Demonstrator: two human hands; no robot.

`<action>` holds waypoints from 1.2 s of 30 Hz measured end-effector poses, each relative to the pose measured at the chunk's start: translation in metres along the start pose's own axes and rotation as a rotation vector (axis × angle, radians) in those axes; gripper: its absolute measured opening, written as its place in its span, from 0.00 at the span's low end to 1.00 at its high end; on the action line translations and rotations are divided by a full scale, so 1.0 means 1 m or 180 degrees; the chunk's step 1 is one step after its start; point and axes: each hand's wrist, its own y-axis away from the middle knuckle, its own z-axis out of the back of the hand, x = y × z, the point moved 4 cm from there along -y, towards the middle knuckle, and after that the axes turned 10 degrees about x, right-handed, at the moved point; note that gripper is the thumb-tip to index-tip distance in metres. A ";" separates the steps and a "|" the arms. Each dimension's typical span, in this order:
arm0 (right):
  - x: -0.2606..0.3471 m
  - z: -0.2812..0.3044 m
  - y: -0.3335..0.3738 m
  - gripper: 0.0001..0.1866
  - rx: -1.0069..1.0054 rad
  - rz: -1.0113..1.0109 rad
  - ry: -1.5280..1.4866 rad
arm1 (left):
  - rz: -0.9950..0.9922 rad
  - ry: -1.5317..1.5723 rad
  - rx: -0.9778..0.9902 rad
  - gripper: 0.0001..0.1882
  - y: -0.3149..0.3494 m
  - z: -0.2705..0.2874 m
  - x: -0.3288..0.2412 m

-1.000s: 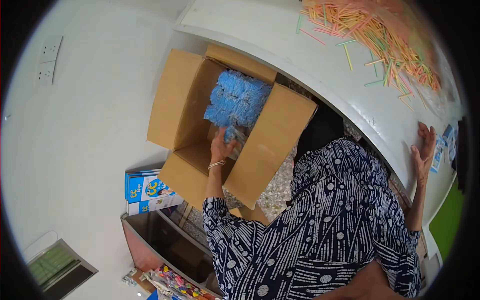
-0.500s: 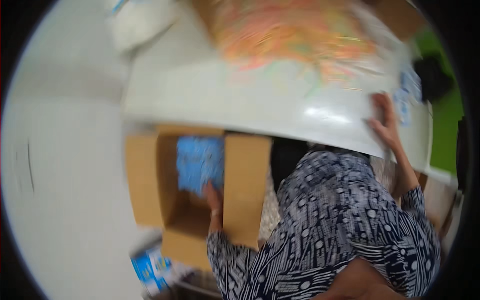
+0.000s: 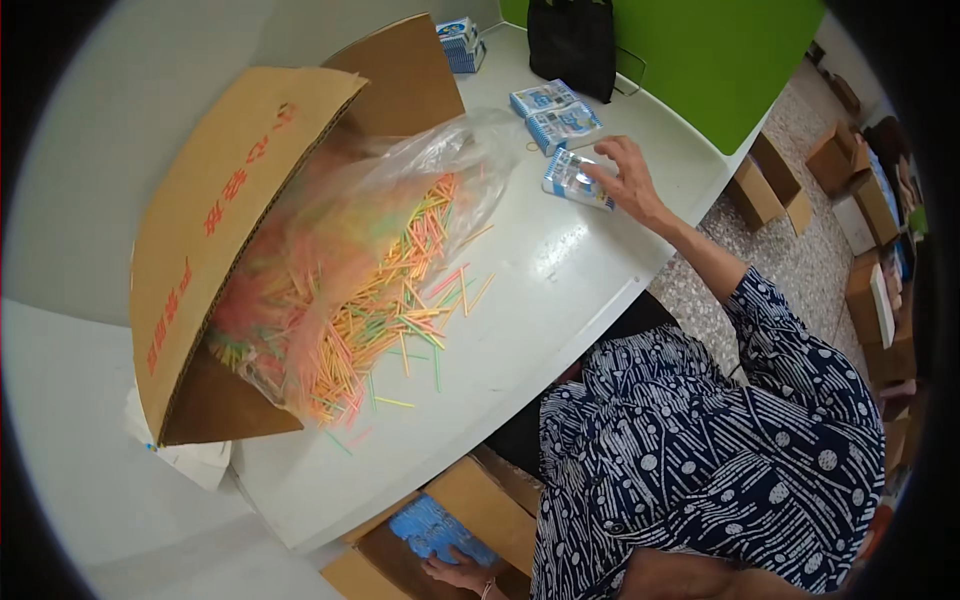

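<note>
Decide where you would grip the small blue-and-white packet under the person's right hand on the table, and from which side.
Grip the packet across its two long edges, coming from above. It lies flat on the white table, so only top and edges are free; the right hand reaches it that way.

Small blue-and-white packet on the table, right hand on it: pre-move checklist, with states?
1. Right hand on the blue-and-white packet: ok, fingers rest on top.
2. Packet closed in a grip: cannot tell, the hand hides its far edge.
3. Packet apart from the two packets behind it: ok.
4. Packet away from the loose coloured sticks: ok.
5. Left hand in the open cardboard box below the table: ok, beside the blue packs.
</note>
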 end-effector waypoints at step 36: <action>0.017 0.001 -0.003 0.14 0.0268 0.1233 -0.0402 | -0.3638 0.2561 0.0112 0.14 0.018 0.171 -0.520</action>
